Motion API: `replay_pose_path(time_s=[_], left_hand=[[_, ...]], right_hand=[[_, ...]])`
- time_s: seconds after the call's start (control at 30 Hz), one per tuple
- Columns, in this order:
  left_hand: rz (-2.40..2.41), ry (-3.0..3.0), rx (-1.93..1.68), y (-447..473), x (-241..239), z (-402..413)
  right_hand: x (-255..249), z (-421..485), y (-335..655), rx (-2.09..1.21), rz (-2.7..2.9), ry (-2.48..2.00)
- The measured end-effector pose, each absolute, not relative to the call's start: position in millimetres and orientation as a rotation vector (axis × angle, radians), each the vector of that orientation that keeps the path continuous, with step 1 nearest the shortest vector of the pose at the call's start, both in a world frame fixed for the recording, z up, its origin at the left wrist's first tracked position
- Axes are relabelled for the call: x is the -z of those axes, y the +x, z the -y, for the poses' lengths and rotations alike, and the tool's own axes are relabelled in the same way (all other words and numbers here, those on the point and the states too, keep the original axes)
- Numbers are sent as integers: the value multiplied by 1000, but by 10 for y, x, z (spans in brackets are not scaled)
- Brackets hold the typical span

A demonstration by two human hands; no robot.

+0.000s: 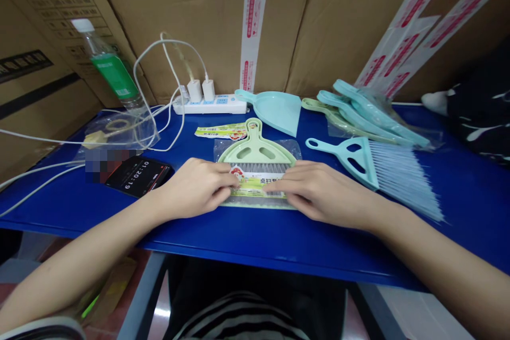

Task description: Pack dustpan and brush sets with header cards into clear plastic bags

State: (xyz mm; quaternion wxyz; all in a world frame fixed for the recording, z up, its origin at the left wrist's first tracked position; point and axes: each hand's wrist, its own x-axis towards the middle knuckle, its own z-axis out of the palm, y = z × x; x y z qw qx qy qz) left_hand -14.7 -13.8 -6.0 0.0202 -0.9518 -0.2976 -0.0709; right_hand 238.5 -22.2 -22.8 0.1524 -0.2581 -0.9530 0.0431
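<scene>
A light green dustpan [255, 152] with a grey-bristled brush [255, 167] on it lies in front of me, handles pointing away. Clear plastic film shows around both. Across the bristles runs a yellow-and-white paper label [253, 185] with printed characters. My left hand [205, 185] is closed at the label's left end, thumb and fingers together. From the other side my right hand [314, 187] pinches the label's right part, its index finger stretched over the print. The fingertips' undersides are hidden.
A loose label [219, 131] and a blue dustpan [279, 109] lie behind. To the right are a blue brush [358, 159] and several wrapped dustpans [366, 117]. On the left are a phone [137, 175], a bottle [115, 71], cables and a power strip [223, 104]. Cardboard stands behind.
</scene>
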Motion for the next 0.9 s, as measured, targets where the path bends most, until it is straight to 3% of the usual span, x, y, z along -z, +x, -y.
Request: replay_pose_path(time_s=[0.63, 0.9], left_hand=[[1142, -2726, 0, -102, 59, 141], [1286, -2478, -181, -112, 27, 113]], right_hand=[[209, 223, 2401, -61, 2754, -740], [194, 201, 2451, 186, 2574, -1338]])
